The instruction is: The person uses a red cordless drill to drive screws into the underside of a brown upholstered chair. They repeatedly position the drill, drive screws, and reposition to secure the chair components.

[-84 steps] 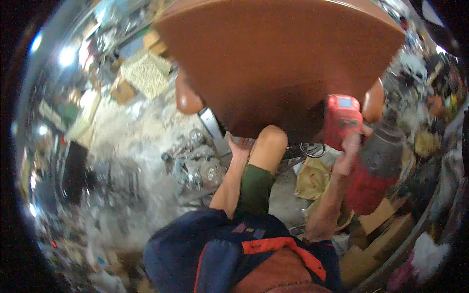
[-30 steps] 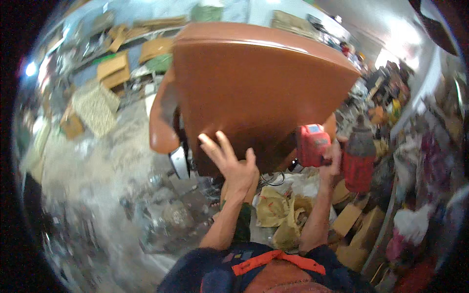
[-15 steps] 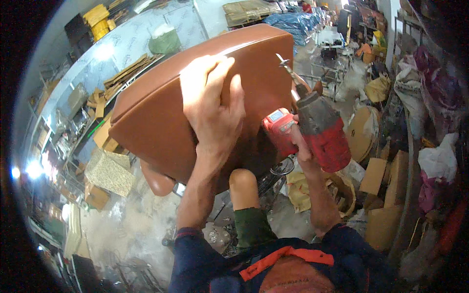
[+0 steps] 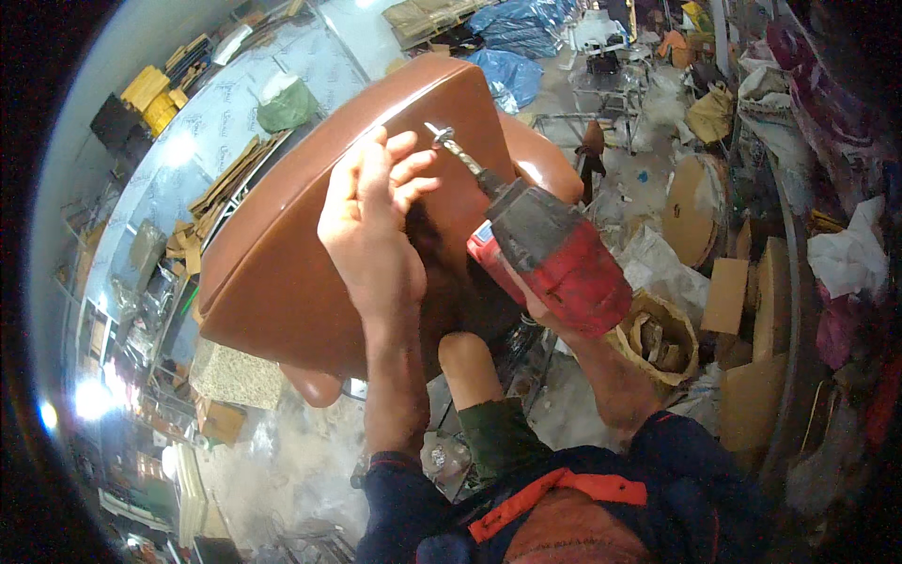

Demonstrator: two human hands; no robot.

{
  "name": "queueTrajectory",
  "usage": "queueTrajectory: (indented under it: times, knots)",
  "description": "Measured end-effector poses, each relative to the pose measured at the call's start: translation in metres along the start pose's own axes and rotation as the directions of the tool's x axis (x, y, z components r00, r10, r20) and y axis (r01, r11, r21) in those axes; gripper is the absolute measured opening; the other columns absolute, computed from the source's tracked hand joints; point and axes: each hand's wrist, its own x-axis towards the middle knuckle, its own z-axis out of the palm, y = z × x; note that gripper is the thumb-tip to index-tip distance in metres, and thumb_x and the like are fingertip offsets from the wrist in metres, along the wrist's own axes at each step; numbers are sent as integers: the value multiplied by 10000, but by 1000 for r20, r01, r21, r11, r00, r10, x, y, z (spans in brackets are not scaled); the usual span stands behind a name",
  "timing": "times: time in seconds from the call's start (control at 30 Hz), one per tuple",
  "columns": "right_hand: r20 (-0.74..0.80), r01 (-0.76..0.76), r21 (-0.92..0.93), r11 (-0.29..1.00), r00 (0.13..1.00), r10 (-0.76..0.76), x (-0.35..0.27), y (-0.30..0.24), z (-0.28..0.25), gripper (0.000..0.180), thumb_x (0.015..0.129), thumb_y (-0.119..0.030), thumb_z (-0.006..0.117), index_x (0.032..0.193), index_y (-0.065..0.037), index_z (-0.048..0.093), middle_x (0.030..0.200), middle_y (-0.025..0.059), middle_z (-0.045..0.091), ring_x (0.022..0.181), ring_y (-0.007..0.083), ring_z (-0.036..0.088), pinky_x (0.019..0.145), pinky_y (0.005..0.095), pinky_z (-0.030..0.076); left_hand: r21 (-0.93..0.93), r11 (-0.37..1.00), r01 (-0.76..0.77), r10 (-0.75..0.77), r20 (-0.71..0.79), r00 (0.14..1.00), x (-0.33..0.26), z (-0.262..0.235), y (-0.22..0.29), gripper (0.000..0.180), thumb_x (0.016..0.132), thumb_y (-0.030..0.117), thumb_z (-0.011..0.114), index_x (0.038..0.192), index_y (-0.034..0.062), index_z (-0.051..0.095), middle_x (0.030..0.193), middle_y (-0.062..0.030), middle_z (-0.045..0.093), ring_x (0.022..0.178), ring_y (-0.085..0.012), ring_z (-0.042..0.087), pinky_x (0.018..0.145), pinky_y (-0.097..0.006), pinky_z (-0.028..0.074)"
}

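Observation:
A brown leather-look upholstered chair (image 4: 291, 291) stands in front of me, tilted, its broad padded panel facing me. My right hand (image 4: 547, 315) grips a red and black cordless drill (image 4: 564, 254), whose body hides most of the fingers. A long bit (image 4: 465, 162) points up and left from it, with a small metal fastener (image 4: 441, 136) at the tip; its exact kind is too small to tell. Beside that tip is my left hand (image 4: 371, 221), palm turned toward the drill, fingers slightly bent and apart, holding nothing visible. It overlaps the panel; contact cannot be told.
My bare knee (image 4: 465, 362) is close against the chair's lower edge. An open sack (image 4: 691, 362) and cardboard boxes (image 4: 752, 404) stand on the right. A foam-like speckled block (image 4: 235, 371) lies at left. Metal frames (image 4: 601, 99) and blue-wrapped stacks (image 4: 517, 23) are farther back.
My left hand has turned from lying on the panel to palm toward the drill, fingers spreading. The drill has moved left, its tip now beside that hand. The view has shifted somewhat.

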Motion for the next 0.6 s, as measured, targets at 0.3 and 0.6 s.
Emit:
queueTrajectory:
  times: [0.3,0.6]
  knots:
    - [101,-21,282,959,995,-8,-2,7,11,408,982,-351,558,1361,-201,564,1398,67,565,1238,255,571,1055,416,458,-395,818,418,-391,152,908,16,-11,-14,321,1028,240,573,1190,-34,609,1151,-203,679,1046,-298,675,892,-410,555]
    - [14,-95,474,876,995,100,-7,11,36,424,970,-390,565,1348,-199,553,1378,63,574,1245,258,563,1036,432,480,-561,697,447,-338,293,894,29,-28,-31,251,994,178,611,1141,-23,637,1131,-185,676,962,-255,659,861,-382,543]
